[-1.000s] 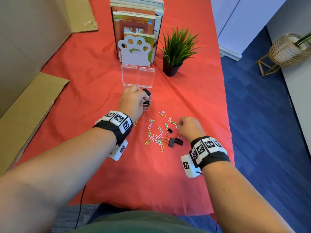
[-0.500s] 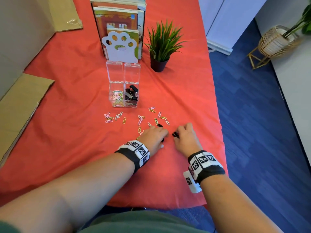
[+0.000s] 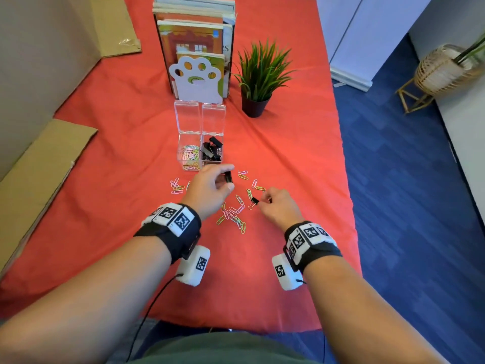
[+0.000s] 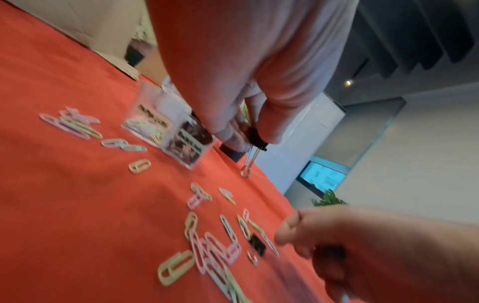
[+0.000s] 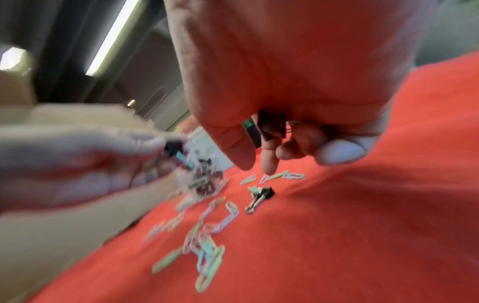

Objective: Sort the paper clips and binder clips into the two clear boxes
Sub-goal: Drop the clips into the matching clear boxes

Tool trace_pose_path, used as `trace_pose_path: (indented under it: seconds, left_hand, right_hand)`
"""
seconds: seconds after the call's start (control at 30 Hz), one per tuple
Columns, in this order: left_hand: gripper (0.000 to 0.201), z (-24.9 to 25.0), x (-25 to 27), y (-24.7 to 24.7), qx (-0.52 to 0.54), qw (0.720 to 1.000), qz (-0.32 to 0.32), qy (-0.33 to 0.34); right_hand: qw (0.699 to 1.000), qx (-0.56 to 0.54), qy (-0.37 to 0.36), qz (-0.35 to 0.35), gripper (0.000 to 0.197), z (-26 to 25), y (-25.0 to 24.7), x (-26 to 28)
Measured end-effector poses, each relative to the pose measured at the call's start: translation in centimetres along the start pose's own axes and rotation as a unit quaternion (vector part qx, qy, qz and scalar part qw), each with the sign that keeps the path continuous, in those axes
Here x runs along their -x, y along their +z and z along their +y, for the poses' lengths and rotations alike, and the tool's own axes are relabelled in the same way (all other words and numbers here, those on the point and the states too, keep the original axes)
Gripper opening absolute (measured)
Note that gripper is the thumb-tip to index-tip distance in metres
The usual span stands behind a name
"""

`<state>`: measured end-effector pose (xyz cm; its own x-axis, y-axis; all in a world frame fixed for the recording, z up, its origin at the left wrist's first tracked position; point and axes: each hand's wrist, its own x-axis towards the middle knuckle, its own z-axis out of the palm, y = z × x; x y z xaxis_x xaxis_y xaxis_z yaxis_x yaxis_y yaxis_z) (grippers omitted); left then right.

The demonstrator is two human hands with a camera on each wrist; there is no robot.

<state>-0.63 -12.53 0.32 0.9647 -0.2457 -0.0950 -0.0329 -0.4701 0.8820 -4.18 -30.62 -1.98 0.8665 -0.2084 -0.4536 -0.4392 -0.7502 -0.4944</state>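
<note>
Just at 6 o'clock of the boxes, left hand pinches a binder clip; right hand grips another. Light, stiff, probably slippery, so best held by the body.

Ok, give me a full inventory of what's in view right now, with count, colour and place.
clear boxes: two, lids open, side by side mid-table
paper clips: many, pastel, loose on cloth; more in left box
binder clips: black; a pile in right box, one loose by right hand
books: several, upright, far end
bookend: one, white paw shape, before books
plant: one, green, dark pot, right of books
tablecloth: red
cardboard: brown, left edge
left hand: pinches one black clip
right hand: holds black clips
</note>
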Motion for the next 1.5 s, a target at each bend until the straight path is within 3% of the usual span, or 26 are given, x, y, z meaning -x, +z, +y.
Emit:
trace_pose_path:
  seconds: [0.1,0.2,0.3,0.47,0.73,0.93,1.0,1.1,1.23,1.4,1.5]
  left_hand:
    - [0.040,0.1,-0.8,-2.4,0.026,0.998,0.057,0.000]
    - [0.041,0.0,-2.0,-4.6,0.046,0.994,0.100,-0.009]
    - [0.041,-0.2,-3.4,-6.1,0.028,0.993,0.118,-0.007]
    - [0.042,0.0,-5.5,-7.2,-0.040,0.994,0.102,-0.014]
    - [0.045,-0.8,-7.5,-6.7,-0.138,0.990,0.023,-0.015]
    - [0.041,-1.8,-7.0,-7.5,-0.159,0.986,0.055,0.003]
    - [0.040,-2.3,-6.7,-7.7,-0.185,0.980,0.075,0.012]
    - [0.041,-3.1,-6.1,-7.9,-0.205,0.973,0.109,-0.014]
    - [0.043,-4.1,-5.6,-8.2,-0.196,0.975,0.096,-0.048]
    - [0.042,-4.1,-5.9,-8.5,-0.207,0.975,0.063,-0.052]
    - [0.044,-4.1,-6.0,-8.6,-0.208,0.975,0.051,-0.062]
  right_hand:
    - [0.988,0.143,-0.053,0.026,0.027,-1.2,1.9,0.1]
    - [0.969,0.221,-0.094,0.056,0.025,-2.0,3.4,0.3]
    - [0.971,0.220,-0.074,0.053,0.026,-2.3,3.7,0.4]
    - [0.978,0.200,-0.052,0.042,0.030,-3.0,2.7,0.0]
    - [0.954,0.280,-0.104,0.035,0.031,-2.5,3.0,0.5]
    - [0.949,0.287,-0.111,0.061,0.025,-1.8,3.9,0.4]
    - [0.957,0.262,-0.109,0.054,0.023,-1.8,3.7,0.1]
    - [0.987,0.111,-0.098,0.056,0.015,-3.2,2.4,-1.0]
    - [0.988,-0.019,-0.118,0.099,0.009,-7.4,-0.3,-2.8]
    - [0.977,0.027,-0.179,0.110,0.009,-12.3,-0.3,-5.2]
    - [0.986,0.014,-0.157,0.057,0.022,-14.2,-0.1,-6.1]
